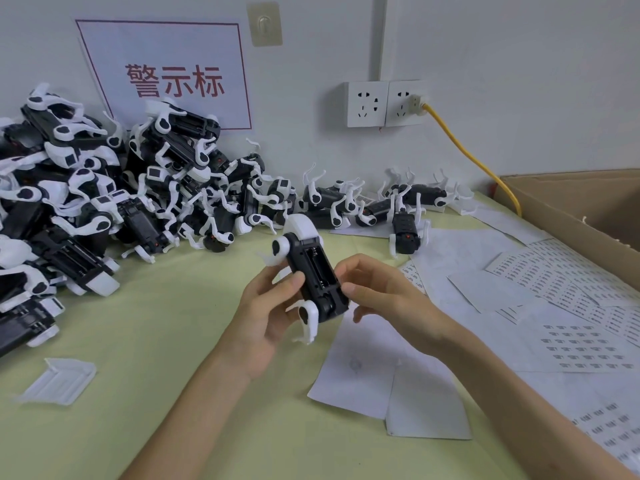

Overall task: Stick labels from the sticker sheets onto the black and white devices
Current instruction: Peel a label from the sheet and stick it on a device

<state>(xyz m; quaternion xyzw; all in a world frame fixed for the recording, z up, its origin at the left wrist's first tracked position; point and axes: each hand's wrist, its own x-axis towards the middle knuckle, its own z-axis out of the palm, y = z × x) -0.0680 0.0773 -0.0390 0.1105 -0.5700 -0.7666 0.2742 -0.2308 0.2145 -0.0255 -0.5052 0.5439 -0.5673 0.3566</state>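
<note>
Held device [313,275]: black body in matt plastic, white shells and legs in smooth, slightly glossy plastic. Heaped devices [104,188]: same black and white plastic. Table cover [166,341]: pale yellow-green, matt, cloth-like. Sticker sheets [581,344]: thin white paper, smooth, printed black. Cardboard box [571,209]: brown, matt, rough at its edge. Wall sockets [384,103]: white glossy plastic. Cable [474,161]: yellow, smooth sheath. Ribbed tray [59,381]: translucent white plastic.

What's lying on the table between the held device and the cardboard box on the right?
In the head view, only sticker sheets and blank white backing papers lie between the held device and the cardboard box.
</note>
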